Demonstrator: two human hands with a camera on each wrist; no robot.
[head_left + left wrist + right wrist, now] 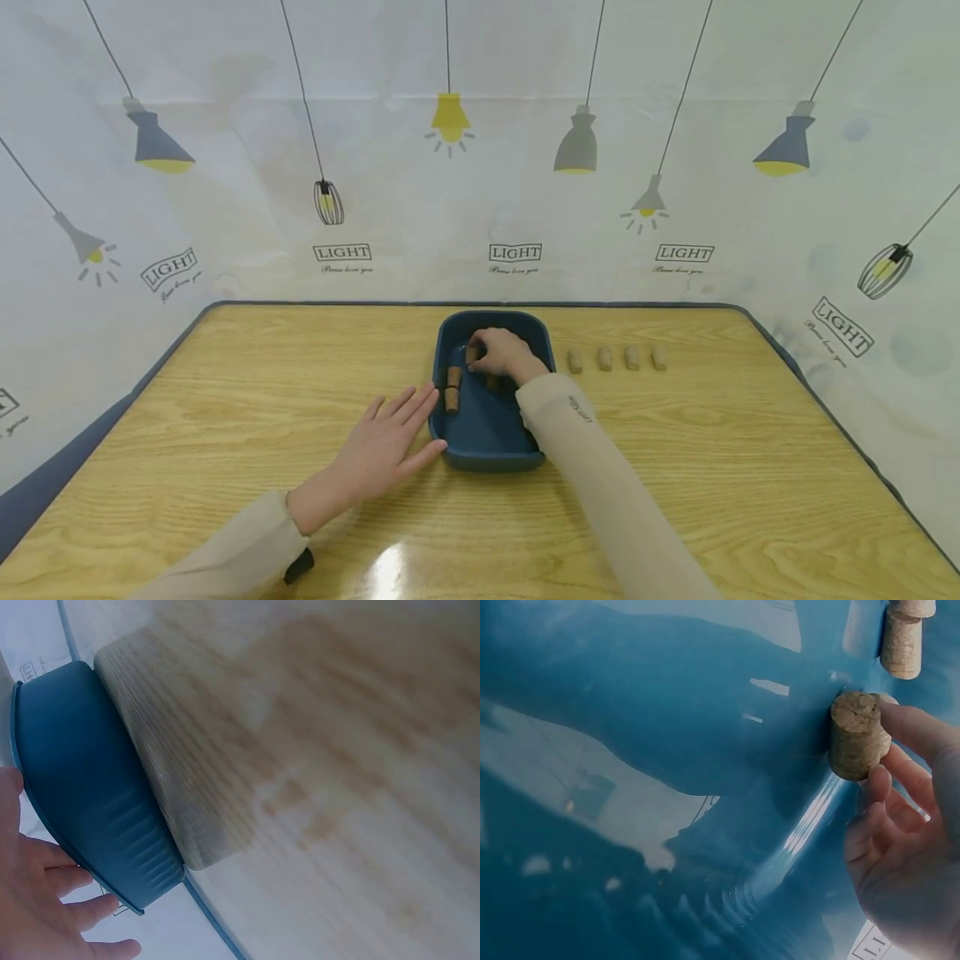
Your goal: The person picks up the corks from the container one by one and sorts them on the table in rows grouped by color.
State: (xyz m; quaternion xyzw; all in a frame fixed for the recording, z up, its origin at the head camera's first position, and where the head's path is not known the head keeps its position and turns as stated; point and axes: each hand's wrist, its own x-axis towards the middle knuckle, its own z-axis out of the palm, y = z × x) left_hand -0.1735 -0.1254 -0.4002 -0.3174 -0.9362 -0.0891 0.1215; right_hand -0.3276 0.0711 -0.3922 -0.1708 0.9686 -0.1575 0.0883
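In the head view a dark blue tray [495, 460] stands on the table. My right hand [498, 352] reaches inside and pinches a cork [472, 353] near the far left corner. Under that hand another cork [492, 382] shows partly; in the right wrist view this cork [853, 739] stands in front of the pinched one and partly hides it. Two corks [452, 392] lie end to end along the tray's left side. My left hand [382, 446] has its fingers spread, their tips at the tray's left rim, as the left wrist view shows from the side.
Several corks [604, 359] stand in a row on the table [712, 433], right of the tray. A white backdrop [405, 200] printed with lamps rises behind the table's far edge. A small black object [299, 567] shows by the left sleeve.
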